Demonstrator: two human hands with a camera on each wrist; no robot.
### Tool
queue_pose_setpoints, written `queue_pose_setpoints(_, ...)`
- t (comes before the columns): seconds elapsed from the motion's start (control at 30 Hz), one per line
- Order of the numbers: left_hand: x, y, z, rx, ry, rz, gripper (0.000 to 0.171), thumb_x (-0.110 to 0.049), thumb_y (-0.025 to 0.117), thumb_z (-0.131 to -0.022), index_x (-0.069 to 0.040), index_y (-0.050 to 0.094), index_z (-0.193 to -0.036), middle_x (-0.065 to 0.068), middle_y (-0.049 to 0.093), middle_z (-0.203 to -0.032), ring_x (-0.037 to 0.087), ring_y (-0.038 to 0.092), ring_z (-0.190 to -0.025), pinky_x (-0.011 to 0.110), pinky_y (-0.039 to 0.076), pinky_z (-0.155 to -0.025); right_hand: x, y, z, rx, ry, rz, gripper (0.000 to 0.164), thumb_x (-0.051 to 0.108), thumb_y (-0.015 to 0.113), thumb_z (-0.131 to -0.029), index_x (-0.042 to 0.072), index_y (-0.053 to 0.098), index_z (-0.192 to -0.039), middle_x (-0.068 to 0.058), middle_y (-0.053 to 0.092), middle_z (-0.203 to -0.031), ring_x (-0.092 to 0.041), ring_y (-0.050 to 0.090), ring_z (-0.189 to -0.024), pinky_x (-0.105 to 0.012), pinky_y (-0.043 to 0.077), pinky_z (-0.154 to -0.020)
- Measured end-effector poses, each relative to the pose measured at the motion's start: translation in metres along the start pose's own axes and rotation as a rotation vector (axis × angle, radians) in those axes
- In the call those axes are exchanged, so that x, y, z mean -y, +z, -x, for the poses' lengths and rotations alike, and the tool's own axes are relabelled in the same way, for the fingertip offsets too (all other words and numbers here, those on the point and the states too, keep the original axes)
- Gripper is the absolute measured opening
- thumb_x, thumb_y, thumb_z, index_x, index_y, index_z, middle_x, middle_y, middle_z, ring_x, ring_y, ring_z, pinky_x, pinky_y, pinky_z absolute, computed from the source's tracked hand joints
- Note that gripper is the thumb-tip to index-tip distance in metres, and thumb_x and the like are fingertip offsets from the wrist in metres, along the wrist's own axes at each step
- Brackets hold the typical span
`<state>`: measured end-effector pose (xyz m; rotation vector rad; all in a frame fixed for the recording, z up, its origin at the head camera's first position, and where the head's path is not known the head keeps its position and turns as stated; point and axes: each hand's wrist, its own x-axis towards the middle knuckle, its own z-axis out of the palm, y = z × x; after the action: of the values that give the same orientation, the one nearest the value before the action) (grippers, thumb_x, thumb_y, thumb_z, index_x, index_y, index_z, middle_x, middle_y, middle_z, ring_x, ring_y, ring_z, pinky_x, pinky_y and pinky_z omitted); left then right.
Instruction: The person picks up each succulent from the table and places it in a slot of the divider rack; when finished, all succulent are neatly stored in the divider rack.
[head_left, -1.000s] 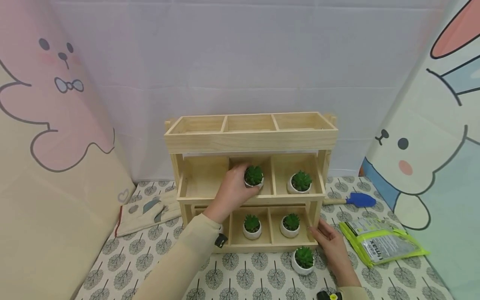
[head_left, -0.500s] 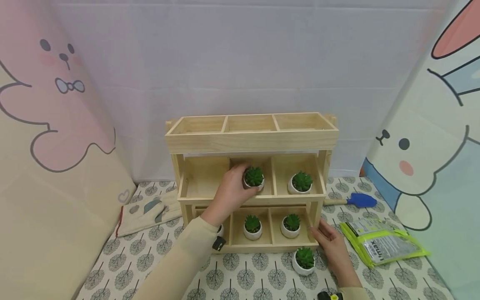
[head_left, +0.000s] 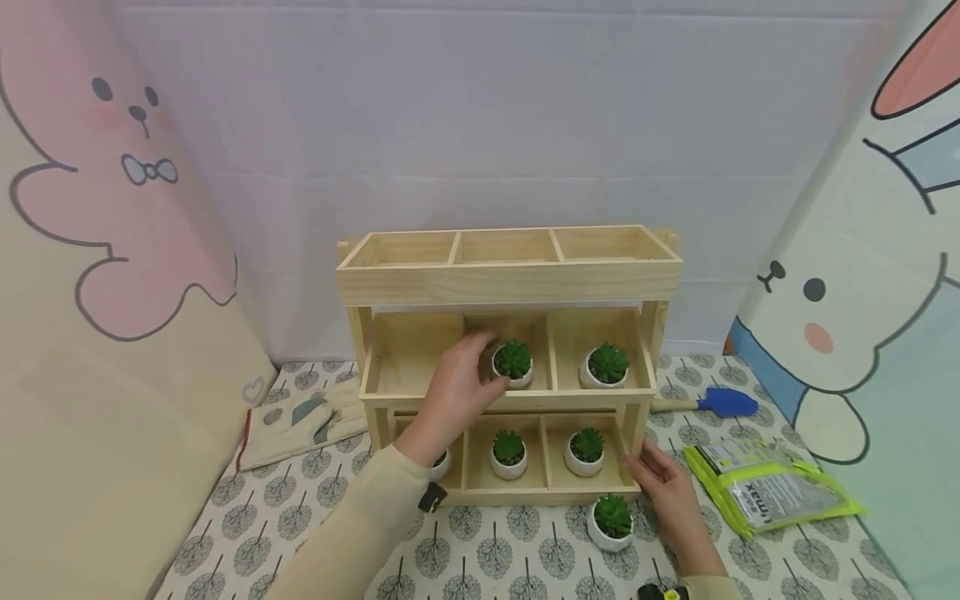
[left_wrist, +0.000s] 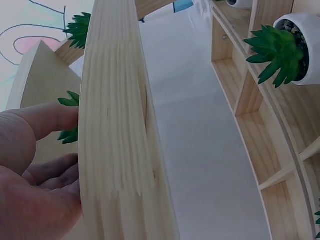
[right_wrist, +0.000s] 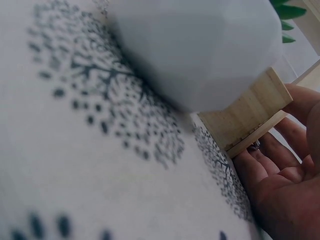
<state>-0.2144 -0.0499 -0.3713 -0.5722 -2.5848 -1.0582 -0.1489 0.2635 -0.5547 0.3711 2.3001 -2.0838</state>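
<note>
My left hand (head_left: pixel 459 387) is beside a white pot with a green succulent (head_left: pixel 513 360), its thumb and fingers spread apart at the pot's left side. That pot stands upright in the middle compartment of the middle tier of a wooden plant shelf (head_left: pixel 510 283). In the left wrist view, the front board (left_wrist: pixel 115 115) hides most of this pot. Down at the shelf's lower right corner, my right hand (head_left: pixel 670 496) holds the end of the bottom tier between thumb and fingers. Another potted succulent (head_left: pixel 611 522) sits on the patterned cloth just left of it.
More potted succulents stand in the middle tier's right compartment (head_left: pixel 604 365) and along the bottom tier (head_left: pixel 509 454). Gloves (head_left: pixel 303 425) lie at the left. A blue trowel (head_left: pixel 727 402) and a yellow-green bag (head_left: pixel 772 485) lie at the right. The top tier has three compartments.
My left hand has let go of the pot in the middle compartment and drawn slightly left, its fingers spreading. My right hand stays at the shelf corner. The head view has shifted slightly.
</note>
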Motion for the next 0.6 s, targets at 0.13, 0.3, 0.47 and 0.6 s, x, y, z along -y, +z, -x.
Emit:
queue_pose_setpoints(0.13,0.001,0.001,0.005,-0.028,0.013,-0.002,0.057,-0.014,0.076,-0.077,-0.007,0.056,-0.129,0.007,0.059,-0.125,0.022,0.056,-0.114,0.036,0.047,-0.096,-0.001,0.000,0.000,0.001,0.008,-0.005,0.071,0.038,0.066,-0.089,0.022,0.032,-0.149,-0.007,0.034,-0.151,-0.024,0.037,-0.135,-0.039,0.042,-0.100)
queue_pose_setpoints(0.3,0.000,0.001,0.012,-0.057,0.046,0.060,0.055,-0.010,0.075,-0.078,-0.005,0.056,-0.129,0.007,0.060,-0.124,0.022,0.059,-0.107,0.034,0.050,-0.091,0.000,-0.001,0.000,-0.002,-0.001,0.004,0.071,0.038,0.066,-0.089,0.021,0.032,-0.149,-0.009,0.034,-0.151,-0.027,0.036,-0.135,-0.041,0.041,-0.101)
queue_pose_setpoints(0.47,-0.003,0.001,0.022,-0.068,0.030,0.153,0.052,-0.008,0.072,-0.081,-0.005,0.055,-0.130,0.006,0.060,-0.124,0.022,0.059,-0.107,0.032,0.051,-0.090,0.001,-0.001,0.000,-0.004,0.005,0.010,0.071,0.038,0.065,-0.089,0.021,0.032,-0.149,-0.008,0.033,-0.151,-0.026,0.036,-0.135,-0.041,0.042,-0.100)
queue_pose_setpoints(0.6,-0.004,0.001,0.028,-0.085,0.034,0.233,0.048,-0.006,0.069,-0.083,-0.004,0.055,-0.129,0.005,0.058,-0.125,0.021,0.057,-0.113,0.030,0.048,-0.094,0.000,-0.001,0.000,-0.001,0.004,0.011,0.072,0.039,0.065,-0.089,0.022,0.031,-0.150,-0.009,0.033,-0.151,-0.027,0.036,-0.135,-0.042,0.042,-0.100)
